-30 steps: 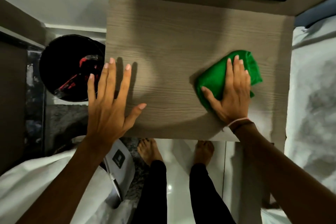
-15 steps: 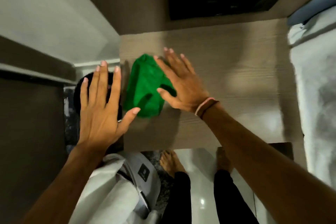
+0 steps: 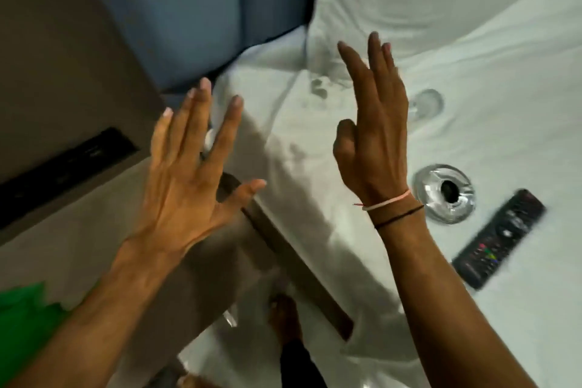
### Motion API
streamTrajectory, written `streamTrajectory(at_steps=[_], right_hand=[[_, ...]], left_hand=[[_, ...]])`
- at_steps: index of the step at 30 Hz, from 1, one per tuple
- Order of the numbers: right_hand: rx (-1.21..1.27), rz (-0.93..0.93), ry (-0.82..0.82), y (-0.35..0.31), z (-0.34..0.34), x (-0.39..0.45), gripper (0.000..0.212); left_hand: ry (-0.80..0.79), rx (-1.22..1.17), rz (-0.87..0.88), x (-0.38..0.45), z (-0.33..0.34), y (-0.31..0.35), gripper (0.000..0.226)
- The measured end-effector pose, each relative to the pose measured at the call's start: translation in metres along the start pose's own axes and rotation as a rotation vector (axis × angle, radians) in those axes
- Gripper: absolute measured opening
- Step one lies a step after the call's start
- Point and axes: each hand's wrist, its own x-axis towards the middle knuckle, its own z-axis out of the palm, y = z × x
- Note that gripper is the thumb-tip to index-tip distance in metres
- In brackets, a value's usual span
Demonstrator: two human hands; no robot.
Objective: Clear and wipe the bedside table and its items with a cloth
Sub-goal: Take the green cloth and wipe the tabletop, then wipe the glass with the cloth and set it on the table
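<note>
I see both hands raised and empty — neither one grips anything. The left hand [image 3: 192, 179] is spread flat, back to the camera, its 4 fingers fanned apart and the thumb stuck out toward the bed; it hangs over the corner where the bedside table [image 3: 63, 246] meets the bed [image 3: 472, 57]. I cannot tell whether it touches the tabletop. The right hand [image 3: 374, 123] is over the white sheet, well out from the table, fingers long and close together pointing up the bed, thumb tucked in, palm free of anything. 2 thin bands circle that wrist.

The green cloth [image 3: 22, 327] lies on the table at its near left edge, partly cut off by the frame and partly behind my left forearm — no hand is on it.

On the sheet, farther from the table than the right hand, sit a glass ashtray [image 3: 444, 194], a black remote [image 3: 500, 238] just beyond it, and a clear glass [image 3: 425, 104] lying near the right hand's knuckles, blurred.
</note>
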Motion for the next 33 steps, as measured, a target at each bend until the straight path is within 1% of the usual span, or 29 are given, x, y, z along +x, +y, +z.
streamTrajectory(at_steps=[2,4,6,9,11,14,15,17,20,23,26,28,29,30,31,33], right_hand=[[-0.094,0.074,-0.025,0.045,-0.023,0.002,0.097],[-0.240,0.114,-0.098,0.086,-0.035,0.003,0.101],[-0.380,0.141,-0.213,0.120,-0.037,0.004,0.103],[-0.449,0.159,-0.379,0.153,-0.024,0.009,0.102],[-0.441,0.148,-0.417,0.159,-0.013,0.015,0.095],[-0.406,0.081,-0.388,0.163,0.000,0.026,0.069],[-0.380,0.055,-0.379,0.164,0.003,0.029,0.063],[-0.337,0.034,-0.364,0.167,-0.006,0.035,0.062],[-0.171,0.117,-0.367,0.132,-0.009,0.035,0.068],[0.108,0.162,-0.316,0.065,0.005,0.024,0.062],[0.474,0.270,-0.333,-0.009,0.046,0.009,0.050],[0.732,0.326,-0.445,-0.063,0.092,-0.004,0.034],[0.870,0.418,-0.515,-0.085,0.112,-0.010,0.025],[1.000,0.569,-0.592,-0.103,0.134,-0.016,0.022],[1.101,0.749,-0.679,-0.118,0.155,-0.022,0.026],[1.222,1.068,-0.886,-0.142,0.200,-0.034,0.043]], left_hand=[[-0.002,-0.029,0.060,0.032,0.008,0.036,0.087],[-0.017,-0.065,0.100,0.053,0.018,0.065,0.087],[-0.036,-0.089,0.132,0.065,0.027,0.084,0.086],[-0.054,-0.105,0.149,0.070,0.042,0.096,0.086],[-0.068,-0.115,0.125,0.064,0.049,0.092,0.086],[-0.091,-0.116,0.061,0.045,0.057,0.075,0.085],[-0.100,-0.110,0.042,0.036,0.057,0.066,0.085],[-0.113,-0.104,0.022,0.020,0.058,0.053,0.084],[-0.101,-0.074,-0.089,-0.011,0.050,0.018,0.082],[-0.085,-0.043,-0.192,-0.041,0.040,-0.015,0.081],[-0.090,-0.031,-0.317,-0.072,0.029,-0.051,0.081],[-0.104,-0.022,-0.423,-0.102,0.020,-0.082,0.081],[-0.106,-0.013,-0.455,-0.115,0.017,-0.095,0.081],[-0.108,-0.008,-0.480,-0.127,0.015,-0.106,0.081],[-0.116,0.000,-0.505,-0.138,0.012,-0.117,0.081],[-0.135,0.012,-0.578,-0.163,0.007,-0.140,0.081]])
